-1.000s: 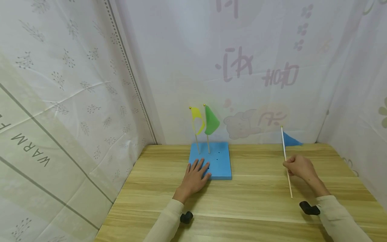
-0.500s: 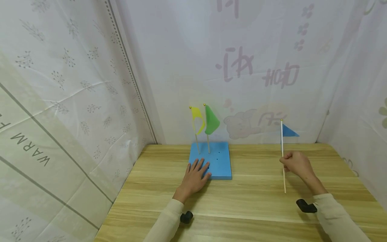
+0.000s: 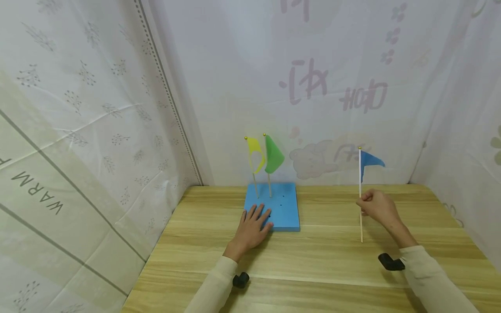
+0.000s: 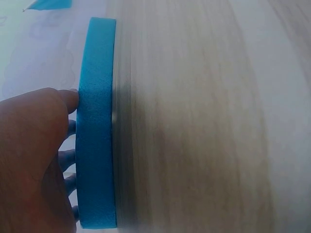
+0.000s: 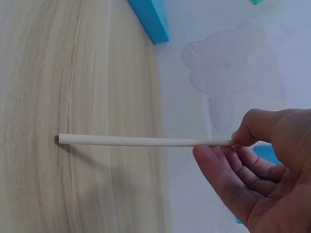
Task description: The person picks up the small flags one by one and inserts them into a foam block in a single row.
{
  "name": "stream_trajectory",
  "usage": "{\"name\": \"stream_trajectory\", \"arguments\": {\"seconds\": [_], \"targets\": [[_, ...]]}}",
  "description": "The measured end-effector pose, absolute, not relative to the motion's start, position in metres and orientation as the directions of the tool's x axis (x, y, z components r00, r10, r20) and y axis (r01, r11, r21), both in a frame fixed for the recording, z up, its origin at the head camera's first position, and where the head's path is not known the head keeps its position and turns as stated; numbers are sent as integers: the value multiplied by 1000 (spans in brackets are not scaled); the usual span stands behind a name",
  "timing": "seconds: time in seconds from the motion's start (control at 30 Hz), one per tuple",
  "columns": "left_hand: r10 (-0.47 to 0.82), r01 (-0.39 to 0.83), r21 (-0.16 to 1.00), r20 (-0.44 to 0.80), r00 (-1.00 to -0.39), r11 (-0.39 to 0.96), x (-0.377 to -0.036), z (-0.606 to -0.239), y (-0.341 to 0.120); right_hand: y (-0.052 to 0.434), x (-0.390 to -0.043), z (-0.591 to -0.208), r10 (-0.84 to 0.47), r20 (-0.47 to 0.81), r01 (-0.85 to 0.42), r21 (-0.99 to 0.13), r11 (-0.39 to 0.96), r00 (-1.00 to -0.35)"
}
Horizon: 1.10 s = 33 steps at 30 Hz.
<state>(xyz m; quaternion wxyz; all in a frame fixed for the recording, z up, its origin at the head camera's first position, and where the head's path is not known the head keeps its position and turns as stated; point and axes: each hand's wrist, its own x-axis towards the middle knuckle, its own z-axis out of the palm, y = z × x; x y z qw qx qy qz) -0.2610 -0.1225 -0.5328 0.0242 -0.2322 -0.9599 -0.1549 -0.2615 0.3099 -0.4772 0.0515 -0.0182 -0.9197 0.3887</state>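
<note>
On the right side of the table point(image 3: 321, 261), the right hand point(image 3: 376, 208) pinches the thin stick of the blue flag point(image 3: 369, 160) between thumb and fingers, partway up. The stick stands almost straight, and its bottom tip touches the wood or sits just above it. Well apart to the left lies the blue foam block point(image 3: 282, 208), with a yellow flag point(image 3: 255, 154) and a green flag point(image 3: 273, 155) already standing in it. The left hand point(image 3: 252, 228) lies flat on the block's near corner, fingers spread. To do this well, I think the grip should stay tight and the stick straight, while the flat hand keeps the block from sliding.
</note>
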Motion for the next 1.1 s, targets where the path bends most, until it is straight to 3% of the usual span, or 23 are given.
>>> {"name": "stream_trajectory", "arguments": {"seconds": [0.77,1.1], "targets": [[436,444,302,96,-895,844,-262,-533,-123,275,-278,-459,59,160,-78,-732,677,-985],[455,476,311,144,-879,823,-261,-534,-123,257,-288,-453,46,200,-119,-736,666,-979]]}}
